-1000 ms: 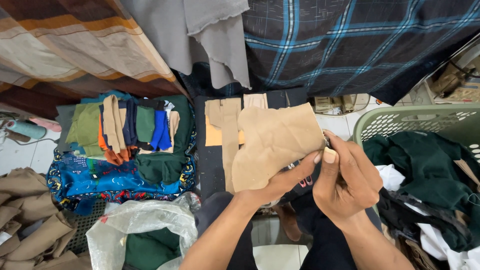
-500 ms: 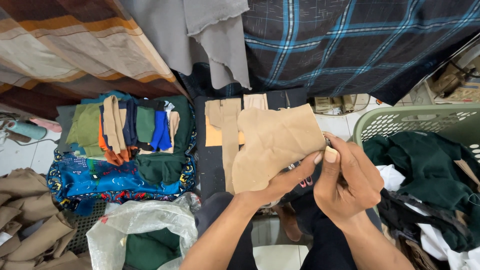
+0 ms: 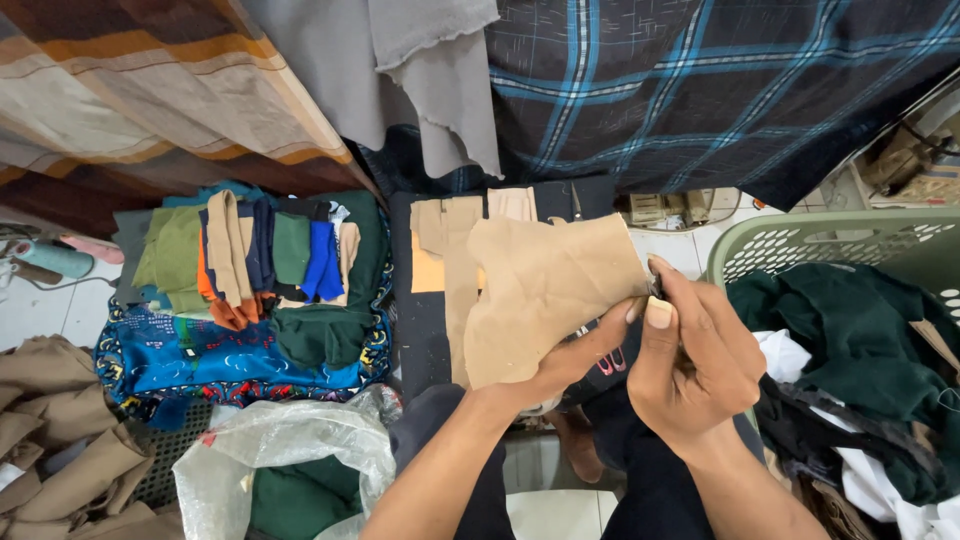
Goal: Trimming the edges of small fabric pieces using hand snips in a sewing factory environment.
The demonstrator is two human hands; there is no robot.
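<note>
Cloth first: a tan fabric piece (image 3: 545, 290) sits near frame centre, held up over the lap, its long axis running from about seven o'clock at the lower corner up to one o'clock at the top right edge. We note the left hand (image 3: 560, 365) under it at six o'clock, fingers spread flat against the back and closed on the lower right margin. The right hand (image 3: 695, 365) comes in from four o'clock, thumb and forefinger pinched together at the cloth's right edge; something small and dark shows at the pinch, but we cannot tell what it is. So the fabric lies to ten o'clock of the right-hand grip, and the right hand is the nearer one to that edge. At nine o'clock of the cloth, a stack of folded coloured fabrics (image 3: 260, 260) lies on a blue patterned cloth (image 3: 200, 360). At three o'clock a green laundry basket (image 3: 840, 245) holds dark green clothing. A clear plastic bag (image 3: 285, 445) sits at seven o'clock. Plaid fabric (image 3: 700, 90) hangs at twelve.
</note>
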